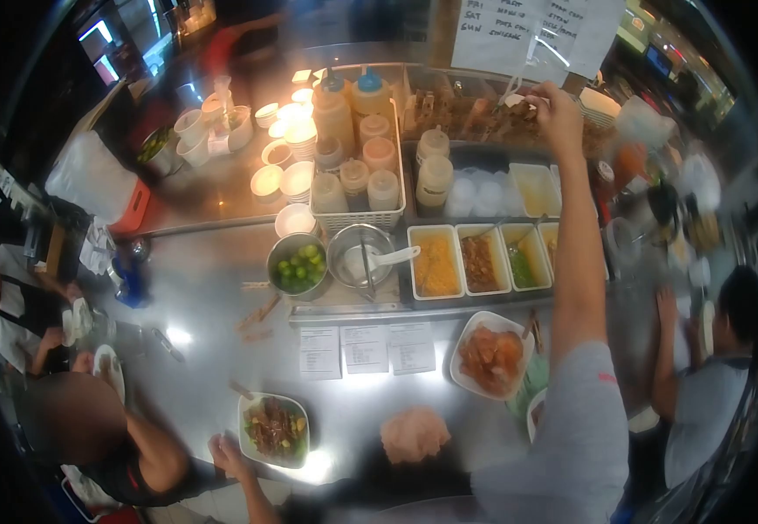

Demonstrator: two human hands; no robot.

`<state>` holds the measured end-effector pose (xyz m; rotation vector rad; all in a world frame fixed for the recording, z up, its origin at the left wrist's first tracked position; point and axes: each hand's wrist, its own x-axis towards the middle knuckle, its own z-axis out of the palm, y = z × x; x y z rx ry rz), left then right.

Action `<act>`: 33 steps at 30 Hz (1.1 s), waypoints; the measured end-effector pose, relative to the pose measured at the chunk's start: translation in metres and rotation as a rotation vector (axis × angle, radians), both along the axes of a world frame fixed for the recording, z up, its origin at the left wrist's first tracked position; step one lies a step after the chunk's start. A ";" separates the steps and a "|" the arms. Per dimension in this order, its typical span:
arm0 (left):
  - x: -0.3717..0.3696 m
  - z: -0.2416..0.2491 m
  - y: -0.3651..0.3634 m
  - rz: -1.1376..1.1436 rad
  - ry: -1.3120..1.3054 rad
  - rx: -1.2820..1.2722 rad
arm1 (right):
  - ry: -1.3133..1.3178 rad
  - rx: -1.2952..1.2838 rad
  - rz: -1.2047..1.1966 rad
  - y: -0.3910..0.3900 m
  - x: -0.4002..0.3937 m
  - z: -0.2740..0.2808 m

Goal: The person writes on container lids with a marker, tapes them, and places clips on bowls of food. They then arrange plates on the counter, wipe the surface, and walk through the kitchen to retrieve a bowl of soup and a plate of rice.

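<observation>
My right hand (560, 120) is stretched out to the far side of the counter, over a bin of brown wooden pieces (475, 118) that look like clothespins. Its fingers are pinched; what they hold is too small to make out. Low at the left, my left hand (232, 456) is beside a white square bowl (245, 437) of dark meat and greens (274, 426). Its fingers are loosely curled and apart, with nothing visible in them. Under my right arm stands another white bowl (457, 371) with orange-brown food (490, 354).
Three paper slips (366, 351) lie mid-counter, near a pale pink crumpled item (415, 434). Behind are a bowl of limes (298, 266), a steel pot with a ladle (394, 256), food tubs (435, 262) and a bottle basket (357, 205). Co-workers stand left (147, 437) and right (715, 393).
</observation>
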<state>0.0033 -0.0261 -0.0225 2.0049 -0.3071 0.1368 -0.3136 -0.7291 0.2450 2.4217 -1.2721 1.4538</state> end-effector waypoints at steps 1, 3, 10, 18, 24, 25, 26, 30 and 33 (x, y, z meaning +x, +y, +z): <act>-0.001 0.001 -0.001 0.006 0.001 0.000 | 0.028 -0.006 -0.014 0.005 -0.002 0.004; -0.004 0.008 -0.007 0.005 -0.019 0.008 | 0.057 -0.012 -0.030 0.006 -0.001 0.004; -0.001 0.005 -0.005 0.018 0.034 -0.051 | 0.150 -0.048 -0.051 0.000 0.013 -0.012; -0.004 0.010 -0.013 0.031 -0.018 -0.060 | 0.144 0.127 -0.035 -0.008 0.009 -0.003; -0.005 0.010 -0.013 0.027 0.046 -0.177 | 0.227 0.064 -0.059 -0.024 0.011 -0.034; -0.004 0.007 -0.012 0.036 0.094 -0.241 | 0.218 0.053 -0.042 -0.024 0.009 -0.031; -0.004 0.006 -0.012 0.054 0.080 -0.251 | 0.214 -0.082 0.033 -0.024 0.003 -0.028; -0.008 0.017 -0.016 0.047 0.073 -0.180 | -0.479 0.056 0.098 0.079 0.004 0.008; -0.004 0.011 -0.010 0.022 0.130 -0.176 | -1.147 0.170 1.377 0.233 0.026 0.051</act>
